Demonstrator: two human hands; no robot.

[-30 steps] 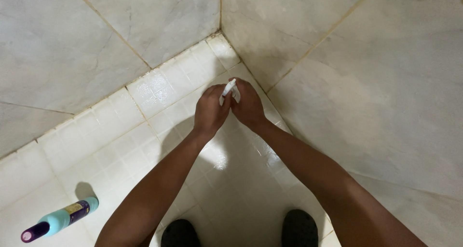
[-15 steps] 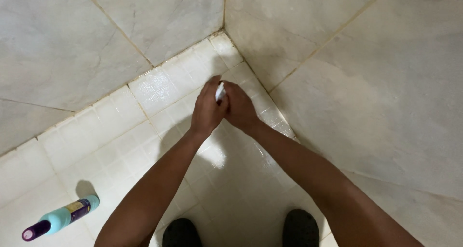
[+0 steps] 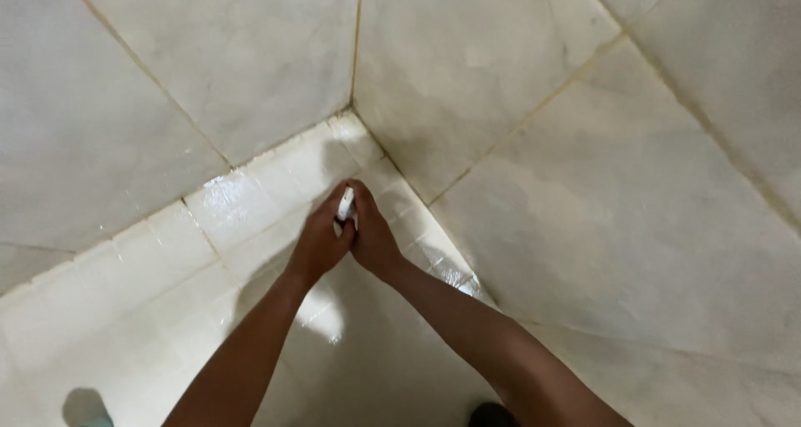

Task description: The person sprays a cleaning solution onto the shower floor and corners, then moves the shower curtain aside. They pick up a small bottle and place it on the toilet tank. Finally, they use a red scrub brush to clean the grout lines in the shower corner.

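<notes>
Between our two hands, low over the corner of the tiled floor, sits a small white object [image 3: 345, 203], narrow and upright, only its top end showing; we cannot tell what kind of thing it is. Our left hand [image 3: 319, 242] and right hand [image 3: 371, 239] are pressed together around it, fingers curled shut on it from both sides, knuckles touching. Both forearms run up from the bottom edge and meet at the hands.

Below the hands lies the floor [image 3: 209, 252] of small pale glossy tiles, wet-looking, with a bright glare patch just beneath our left wrist. Our shadow falls on the tiles beside the left arm.

Around the corner rise two walls of large marbled off-white tiles: the left wall [image 3: 167, 68] and the right wall [image 3: 601, 193], their joint running straight down to the floor corner just beyond the hands. At the bottom left edge sits a dark rounded shadow [image 3: 83, 404], with a sliver of something pale teal beside it. At the bottom edge, a dark shoe tip [image 3: 491, 414] shows near our right arm.
</notes>
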